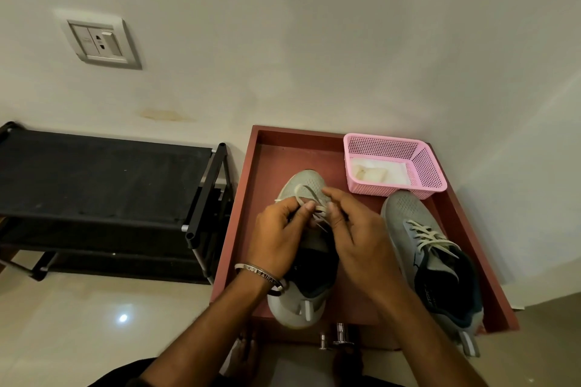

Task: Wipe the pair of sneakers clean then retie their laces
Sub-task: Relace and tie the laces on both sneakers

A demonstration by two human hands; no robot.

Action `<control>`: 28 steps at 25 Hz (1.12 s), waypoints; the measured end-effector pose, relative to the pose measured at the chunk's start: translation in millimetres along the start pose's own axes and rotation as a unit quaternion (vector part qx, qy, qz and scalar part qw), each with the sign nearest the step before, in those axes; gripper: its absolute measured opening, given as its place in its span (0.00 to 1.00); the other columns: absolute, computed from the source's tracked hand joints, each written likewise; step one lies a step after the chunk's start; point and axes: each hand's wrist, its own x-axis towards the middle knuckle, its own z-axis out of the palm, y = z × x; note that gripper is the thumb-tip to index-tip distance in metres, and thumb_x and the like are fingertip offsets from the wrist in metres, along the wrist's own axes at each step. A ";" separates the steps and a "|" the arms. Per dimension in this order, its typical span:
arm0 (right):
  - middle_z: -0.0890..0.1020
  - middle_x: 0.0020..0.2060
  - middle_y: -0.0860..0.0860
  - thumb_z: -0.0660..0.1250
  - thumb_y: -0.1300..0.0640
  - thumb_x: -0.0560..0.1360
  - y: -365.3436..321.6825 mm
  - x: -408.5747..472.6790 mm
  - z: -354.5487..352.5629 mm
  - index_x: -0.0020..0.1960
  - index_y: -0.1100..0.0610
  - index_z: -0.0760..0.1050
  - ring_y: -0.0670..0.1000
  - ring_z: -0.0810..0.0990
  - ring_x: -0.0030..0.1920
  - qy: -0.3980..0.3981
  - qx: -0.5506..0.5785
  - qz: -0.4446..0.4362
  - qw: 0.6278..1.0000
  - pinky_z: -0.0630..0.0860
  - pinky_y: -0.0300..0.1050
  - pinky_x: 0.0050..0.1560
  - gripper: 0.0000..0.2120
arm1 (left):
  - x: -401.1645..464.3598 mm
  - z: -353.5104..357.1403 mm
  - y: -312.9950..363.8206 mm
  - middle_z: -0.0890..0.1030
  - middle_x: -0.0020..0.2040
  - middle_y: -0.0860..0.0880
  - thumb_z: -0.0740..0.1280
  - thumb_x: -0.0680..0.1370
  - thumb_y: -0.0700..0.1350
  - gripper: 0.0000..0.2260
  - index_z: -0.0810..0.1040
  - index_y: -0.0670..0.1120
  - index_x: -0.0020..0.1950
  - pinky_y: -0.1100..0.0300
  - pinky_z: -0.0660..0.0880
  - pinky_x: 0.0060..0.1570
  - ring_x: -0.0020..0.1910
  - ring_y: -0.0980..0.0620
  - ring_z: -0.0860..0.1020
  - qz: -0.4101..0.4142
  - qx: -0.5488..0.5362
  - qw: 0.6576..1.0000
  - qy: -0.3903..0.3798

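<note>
Mid-frame on the red tray [267,148], the left hand [276,239] and right hand [355,239] both pinch the near sneaker [309,185]'s lace [303,190]. Looks soft and floppy, best gripped near the eyelets.

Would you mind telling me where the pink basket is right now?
In the head view, the pink basket sits in the far right corner of the red tray, just beyond the toe of the right-hand sneaker.

Left hand [276,236] and right hand [355,239] meet fingertip to fingertip, both pinching.
</note>
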 end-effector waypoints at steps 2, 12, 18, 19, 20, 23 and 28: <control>0.84 0.49 0.45 0.63 0.55 0.81 -0.6 -0.6 -1.9 0.61 0.52 0.79 0.43 0.81 0.48 0.065 -0.042 -0.019 0.997 0.80 0.46 0.47 0.11 | 2.7 -1.0 0.1 0.83 0.36 0.51 0.65 0.81 0.42 0.08 0.85 0.46 0.48 0.57 0.80 0.43 0.39 0.53 0.82 -0.003 -0.028 1.000 0.010; 0.82 0.37 0.48 0.65 0.47 0.78 23.4 2.4 -41.1 0.45 0.51 0.81 0.46 0.76 0.34 0.125 -0.186 0.211 0.951 0.69 0.38 0.32 0.10 | 6.0 0.9 -2.9 0.85 0.38 0.47 0.66 0.80 0.40 0.06 0.83 0.43 0.49 0.61 0.80 0.44 0.40 0.51 0.84 -0.039 -0.116 0.992 0.019; 0.84 0.46 0.39 0.70 0.51 0.76 -1.4 -2.1 -5.5 0.55 0.46 0.82 0.39 0.82 0.48 -0.033 0.072 0.063 0.995 0.80 0.41 0.48 0.08 | 7.9 1.8 -2.0 0.85 0.38 0.46 0.66 0.80 0.41 0.07 0.83 0.42 0.46 0.58 0.80 0.42 0.39 0.51 0.84 -0.040 -0.121 0.992 0.021; 0.85 0.45 0.39 0.70 0.53 0.76 -3.6 -1.3 -3.1 0.54 0.47 0.82 0.40 0.83 0.47 -0.018 0.096 0.073 0.993 0.81 0.43 0.48 0.08 | 7.5 0.8 -1.4 0.86 0.38 0.45 0.66 0.80 0.41 0.06 0.82 0.42 0.46 0.59 0.80 0.42 0.39 0.50 0.84 -0.041 -0.133 0.990 0.021; 0.85 0.44 0.40 0.71 0.55 0.76 -3.0 -1.2 -1.8 0.52 0.48 0.83 0.40 0.83 0.47 0.010 0.102 0.074 0.992 0.81 0.43 0.48 0.07 | 7.2 0.2 -0.3 0.86 0.38 0.45 0.67 0.79 0.40 0.06 0.82 0.42 0.45 0.59 0.80 0.42 0.39 0.50 0.85 -0.044 -0.151 0.987 0.016; 0.82 0.45 0.42 0.72 0.60 0.74 -3.7 1.0 -4.1 0.48 0.52 0.83 0.39 0.81 0.48 0.089 0.050 0.029 0.994 0.78 0.34 0.48 0.05 | 7.4 1.1 2.8 0.86 0.38 0.45 0.69 0.77 0.39 0.03 0.82 0.43 0.45 0.60 0.80 0.42 0.40 0.49 0.85 -0.053 -0.174 0.983 -0.004; 0.82 0.42 0.41 0.75 0.58 0.71 -1.2 -3.6 -4.0 0.43 0.49 0.82 0.44 0.82 0.45 -0.021 0.073 0.042 0.996 0.81 0.49 0.46 0.05 | 9.9 0.8 4.1 0.86 0.42 0.47 0.73 0.73 0.34 0.06 0.83 0.43 0.46 0.61 0.80 0.46 0.44 0.52 0.85 -0.037 -0.172 0.984 -0.007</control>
